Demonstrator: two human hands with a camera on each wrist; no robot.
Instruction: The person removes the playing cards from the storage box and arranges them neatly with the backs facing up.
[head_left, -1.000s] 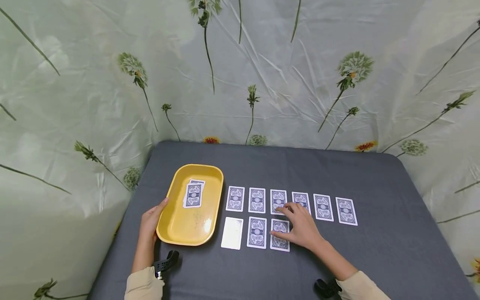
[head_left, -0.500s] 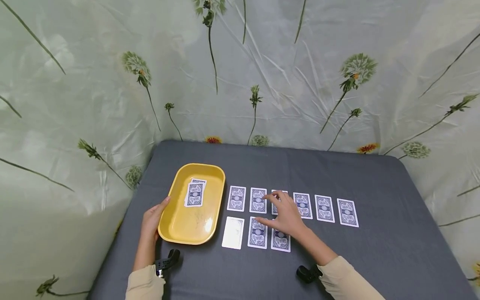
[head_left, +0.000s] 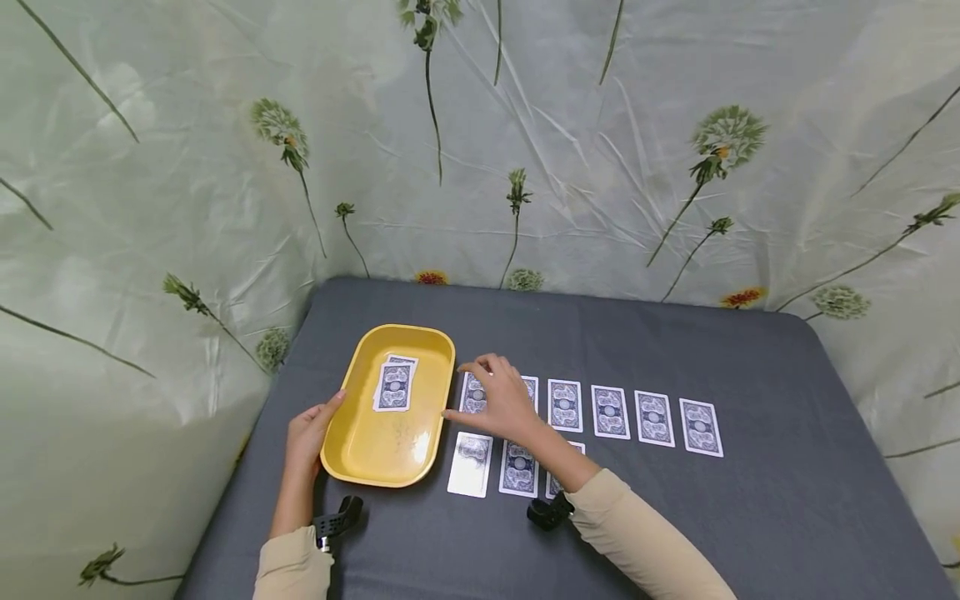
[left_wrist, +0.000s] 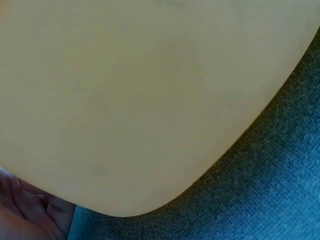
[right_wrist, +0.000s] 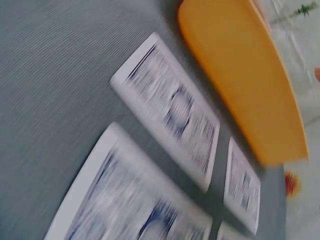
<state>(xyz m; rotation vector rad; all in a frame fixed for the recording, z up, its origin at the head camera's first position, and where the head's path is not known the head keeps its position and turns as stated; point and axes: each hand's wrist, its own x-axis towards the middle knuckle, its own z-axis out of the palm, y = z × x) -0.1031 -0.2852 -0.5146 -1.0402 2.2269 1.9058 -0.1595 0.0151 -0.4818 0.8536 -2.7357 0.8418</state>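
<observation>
We see a pale, wrinkled fabric backdrop [head_left: 592, 225] printed with green dandelions, which stands behind a worktop [head_left: 765, 358] covered in dark grey cloth. On the worktop's left side we find a glossy yellow rectangular tray [head_left: 367, 446] with rounded corners. Beige sleeves [head_left: 648, 537] cover both forearms. Of the two hands, the left hand [head_left: 306, 435] grips the tray's left rim, its thumb along the edge; the right hand [head_left: 498, 406] is spread, thumb and fingers apart, over the cards just beside the tray's right rim, and we make out nothing between its fingertips. A black device [head_left: 551, 511] is worn at the right wrist, another at the left. Right of the tray we count nine white-bordered playing cards with blue patterned backs, six in the far row [head_left: 565, 406] and three in the near row [head_left: 519, 468], some partly hidden by the right arm; the near-left card shines with glare. Inside the tray, toward its far end, lies a small overlapping card pile [head_left: 393, 387], back pattern up.
</observation>
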